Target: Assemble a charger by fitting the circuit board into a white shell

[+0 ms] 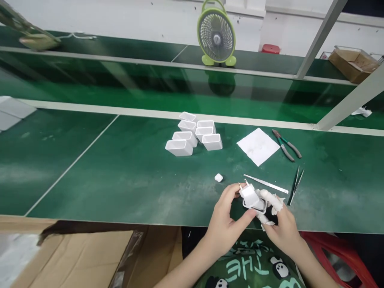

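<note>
A white power adapter with two metal prongs sits between my hands near the table's front edge, tilted, its open end toward me. My left hand grips it from the left, thumb at the near rim and fingers behind. On the right, my right hand has its thumb and a finger wrapped in white, ragged-edged material and closes on the adapter's other side. What lies inside the housing is hard to make out. Just beyond lie a slim silver tool, dark tweezers and a small white piece.
Several white open housings stand in rows on the green table. Toward the right lie a white paper square and pliers. A green fan stands on the back shelf; a slanted post rises at right.
</note>
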Tool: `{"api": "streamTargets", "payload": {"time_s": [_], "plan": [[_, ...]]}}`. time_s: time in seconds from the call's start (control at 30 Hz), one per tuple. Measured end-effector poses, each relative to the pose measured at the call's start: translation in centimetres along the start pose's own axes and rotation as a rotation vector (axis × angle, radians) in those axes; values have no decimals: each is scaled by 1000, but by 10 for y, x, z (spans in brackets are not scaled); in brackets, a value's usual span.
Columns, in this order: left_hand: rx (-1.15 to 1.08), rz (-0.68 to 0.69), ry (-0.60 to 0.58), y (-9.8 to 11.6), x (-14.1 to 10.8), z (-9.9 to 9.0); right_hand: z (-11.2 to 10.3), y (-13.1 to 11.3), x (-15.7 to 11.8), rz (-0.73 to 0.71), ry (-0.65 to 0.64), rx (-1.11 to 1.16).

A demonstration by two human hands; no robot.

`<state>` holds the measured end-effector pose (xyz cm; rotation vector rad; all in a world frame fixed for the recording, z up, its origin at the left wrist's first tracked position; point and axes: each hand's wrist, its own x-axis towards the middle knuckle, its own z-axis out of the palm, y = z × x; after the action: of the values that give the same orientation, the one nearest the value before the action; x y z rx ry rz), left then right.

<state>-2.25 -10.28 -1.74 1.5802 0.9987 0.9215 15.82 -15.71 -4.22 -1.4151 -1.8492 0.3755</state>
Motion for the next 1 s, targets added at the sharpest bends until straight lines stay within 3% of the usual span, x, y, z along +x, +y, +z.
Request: {"api": "streamTargets", "payload": {"time_s": [0.17, 0.33, 0.6, 0.83, 0.93, 1.0], "plan": [[-18, -34, 123, 14, 8, 19, -8, 2, 2, -11, 41, -54], [110, -12, 109, 19, 27, 24, -6, 12, 4, 2, 81, -80], [178, 186, -130, 10, 39, 6, -4, 18, 1, 3, 73, -78], [169, 220, -152, -3, 38, 6, -10, 20, 12, -147, -60, -134], [143, 210, -203, -2, 43, -5, -18, 20, 16, -179, -97, -158], [75, 274, -173, 5, 52, -18, -27, 19, 12, -199, -80, -179]]}}
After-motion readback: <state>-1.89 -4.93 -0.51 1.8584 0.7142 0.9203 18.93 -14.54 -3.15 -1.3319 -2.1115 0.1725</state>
